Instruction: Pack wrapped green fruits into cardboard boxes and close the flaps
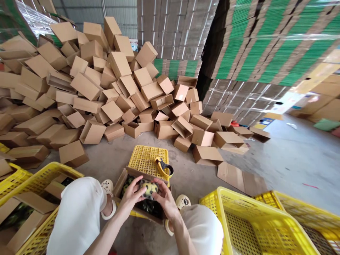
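Observation:
Between my knees, an open cardboard box (122, 182) rests on an upturned yellow crate (145, 156) and holds dark, plastic-wrapped items. Just above the box, a yellow and black item in clear plastic (148, 188) is held from both sides. My left hand (134, 193) has its fingers closed round the item's left side. On its right side, my right hand (164, 198) grips it with thumb and fingers. A yellow and black tape dispenser (164, 167) lies on the crate's top, beyond the box.
A big pile of small cardboard boxes (111, 88) spreads across the back and left. Yellow crates stand at right (239, 212) and left (53, 173), the left one holding boxes. Wrapped cardboard stacks (249, 46) rise behind.

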